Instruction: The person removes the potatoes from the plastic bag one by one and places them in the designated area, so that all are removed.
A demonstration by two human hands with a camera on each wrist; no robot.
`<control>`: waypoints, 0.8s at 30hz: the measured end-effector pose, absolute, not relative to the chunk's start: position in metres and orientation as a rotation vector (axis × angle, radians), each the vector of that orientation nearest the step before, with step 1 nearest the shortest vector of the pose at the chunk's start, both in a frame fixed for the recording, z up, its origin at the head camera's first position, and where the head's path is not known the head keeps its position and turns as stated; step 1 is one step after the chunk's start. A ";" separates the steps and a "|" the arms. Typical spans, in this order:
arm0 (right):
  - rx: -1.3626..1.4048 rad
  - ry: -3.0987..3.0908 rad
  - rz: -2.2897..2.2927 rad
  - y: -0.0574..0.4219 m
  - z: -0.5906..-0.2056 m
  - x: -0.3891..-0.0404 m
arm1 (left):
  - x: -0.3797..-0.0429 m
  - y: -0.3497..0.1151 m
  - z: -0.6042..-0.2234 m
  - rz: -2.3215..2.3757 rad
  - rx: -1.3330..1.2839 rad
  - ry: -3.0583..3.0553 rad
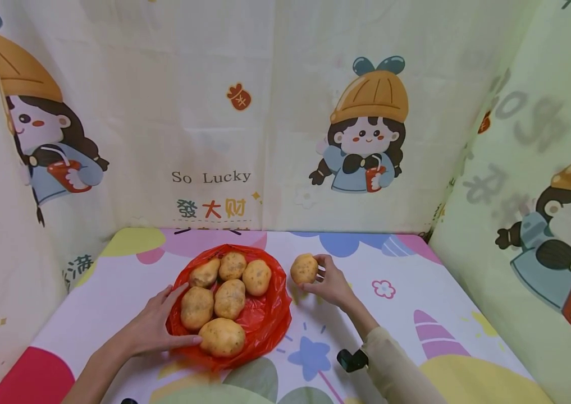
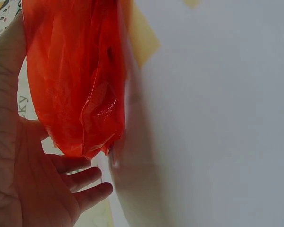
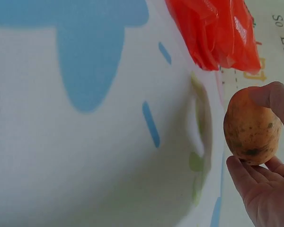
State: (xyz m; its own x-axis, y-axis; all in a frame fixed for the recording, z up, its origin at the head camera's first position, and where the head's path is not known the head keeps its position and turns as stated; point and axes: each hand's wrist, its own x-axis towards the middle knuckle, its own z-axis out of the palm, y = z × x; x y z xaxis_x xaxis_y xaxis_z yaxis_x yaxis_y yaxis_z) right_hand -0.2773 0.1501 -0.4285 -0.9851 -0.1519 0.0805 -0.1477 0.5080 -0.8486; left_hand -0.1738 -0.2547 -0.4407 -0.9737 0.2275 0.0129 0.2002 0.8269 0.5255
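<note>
Several potatoes point(image 1: 229, 299) lie in a red plastic bag point(image 1: 270, 320) whose rim is spread wide on the table. My left hand point(image 1: 156, 322) rests at the bag's left side, fingers spread along the rim and thumb by the nearest potato point(image 1: 222, 338). In the left wrist view the palm and fingers stand beside the red plastic point(image 2: 75, 80). To the right of the bag, my right hand point(image 1: 333, 283) pinches a single potato point(image 1: 304, 269) between thumb and fingers. The right wrist view shows this potato point(image 3: 252, 125) with dark specks, held above the table.
A patterned cloth point(image 1: 366, 320) covers the table. Printed fabric walls point(image 1: 285, 140) rise at the back and on both sides. A small black object point(image 1: 352, 360) sits by the right sleeve.
</note>
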 end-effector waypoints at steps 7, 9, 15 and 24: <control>-0.240 2.724 -1.483 0.151 -0.434 -0.284 | -0.174 -0.255 -0.442 0.842 0.340 2.946; -0.246 2.728 -1.472 0.151 -0.436 -0.285 | -0.174 -0.255 -0.442 0.840 0.338 2.945; -0.231 2.713 -1.455 0.151 -0.438 -0.287 | -0.174 -0.254 -0.441 0.841 0.334 2.932; -0.211 2.753 -1.387 0.154 -0.437 -0.286 | -0.173 -0.254 -0.441 0.833 0.326 2.925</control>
